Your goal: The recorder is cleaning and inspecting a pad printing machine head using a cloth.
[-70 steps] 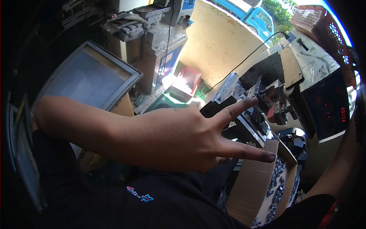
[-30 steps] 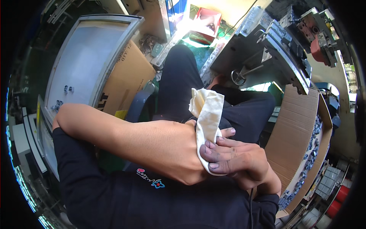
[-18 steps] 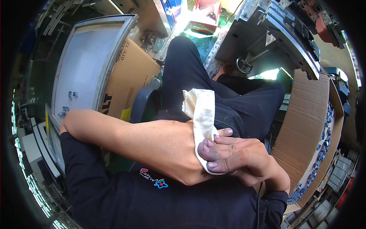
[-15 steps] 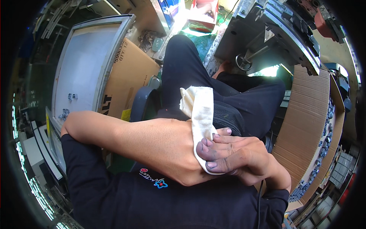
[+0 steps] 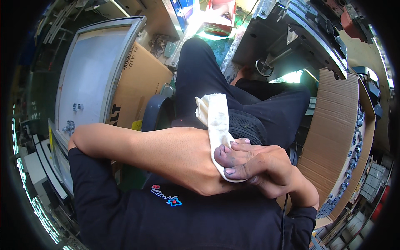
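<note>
My left hand (image 5: pixel 193 158) lies across my lap with its back up; its fingers are hidden beneath a white cloth (image 5: pixel 217 121) and my other hand. The cloth looks like a folded strip, its frayed upper end standing up over my lap and its lower part curving around the far side of my left hand. My right hand (image 5: pixel 260 166), its fingertips smudged dark, is closed on the lower part of the cloth and presses it against my left hand. What the left fingers do under there does not show.
On the left, a metal-framed white panel (image 5: pixel 89 71) with small metal parts leans by a cardboard box (image 5: pixel 137 83). An open carton (image 5: pixel 331 125) with many small grey parts stands at right. Ahead are a dark machine (image 5: pixel 266 46) and a red bin (image 5: pixel 220 18).
The upper end of the cloth has shifted slightly left and narrowed. My right hand has moved a little up and left, still closed on the cloth.
</note>
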Demonstrator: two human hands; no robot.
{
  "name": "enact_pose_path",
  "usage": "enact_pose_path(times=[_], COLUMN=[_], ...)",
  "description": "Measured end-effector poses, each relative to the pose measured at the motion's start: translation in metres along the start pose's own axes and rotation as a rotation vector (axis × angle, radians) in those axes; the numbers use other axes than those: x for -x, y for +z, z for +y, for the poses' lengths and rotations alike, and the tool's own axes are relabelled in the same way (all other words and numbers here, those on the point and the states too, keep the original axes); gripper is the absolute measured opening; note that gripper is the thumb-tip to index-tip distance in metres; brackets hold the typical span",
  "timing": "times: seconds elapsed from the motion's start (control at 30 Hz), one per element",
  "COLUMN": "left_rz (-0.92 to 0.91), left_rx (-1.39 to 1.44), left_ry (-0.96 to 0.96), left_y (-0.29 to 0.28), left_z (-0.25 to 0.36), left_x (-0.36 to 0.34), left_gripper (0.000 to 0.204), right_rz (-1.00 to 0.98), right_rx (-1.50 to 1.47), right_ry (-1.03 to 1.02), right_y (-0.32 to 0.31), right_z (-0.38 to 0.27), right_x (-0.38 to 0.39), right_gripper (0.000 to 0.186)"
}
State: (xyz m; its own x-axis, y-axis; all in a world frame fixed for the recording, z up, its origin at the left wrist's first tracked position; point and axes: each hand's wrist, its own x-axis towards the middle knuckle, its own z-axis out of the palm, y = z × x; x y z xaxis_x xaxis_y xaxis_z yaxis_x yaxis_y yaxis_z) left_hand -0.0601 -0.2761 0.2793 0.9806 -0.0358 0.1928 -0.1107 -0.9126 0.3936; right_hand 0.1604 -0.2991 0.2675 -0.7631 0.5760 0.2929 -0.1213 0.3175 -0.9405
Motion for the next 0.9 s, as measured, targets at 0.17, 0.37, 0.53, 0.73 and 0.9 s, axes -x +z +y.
enact_pose_path(times=[0.17,0.37,0.53,0.73,0.9], left_rz=[0.011,0.063,0.034,0.005,-0.018], left_rx=[-0.052,-0.057,-0.102,-0.097,-0.116], left_ry=[0.011,0.004,0.014,0.007,0.028], left_y=[-0.0077,-0.0071,-0.0077,-0.0076,-0.0086], left_z=[0.0014,0.0010,-0.0015,-0.0045,-0.0042], left_x=[-0.0016,-0.0025,-0.0042,-0.0043,-0.0040], left_gripper=[0.039,0.039,0.038,0.038,0.037], right_rz=[-0.025,-0.037,-0.033,-0.021,-0.031], right_rx=[-0.034,-0.044,-0.050,-0.097,-0.099], right_ry=[-0.002,0.007,0.020,0.039,0.038], right_y=[-0.0017,-0.0055,-0.0075,-0.0095,-0.0091], right_z=[0.0005,-0.0014,-0.0013,-0.0021,-0.0021], right_x=[0.0005,-0.0005,-0.0009,-0.0027,-0.0026], right_gripper=[0.034,0.032,0.029,0.025,0.025])
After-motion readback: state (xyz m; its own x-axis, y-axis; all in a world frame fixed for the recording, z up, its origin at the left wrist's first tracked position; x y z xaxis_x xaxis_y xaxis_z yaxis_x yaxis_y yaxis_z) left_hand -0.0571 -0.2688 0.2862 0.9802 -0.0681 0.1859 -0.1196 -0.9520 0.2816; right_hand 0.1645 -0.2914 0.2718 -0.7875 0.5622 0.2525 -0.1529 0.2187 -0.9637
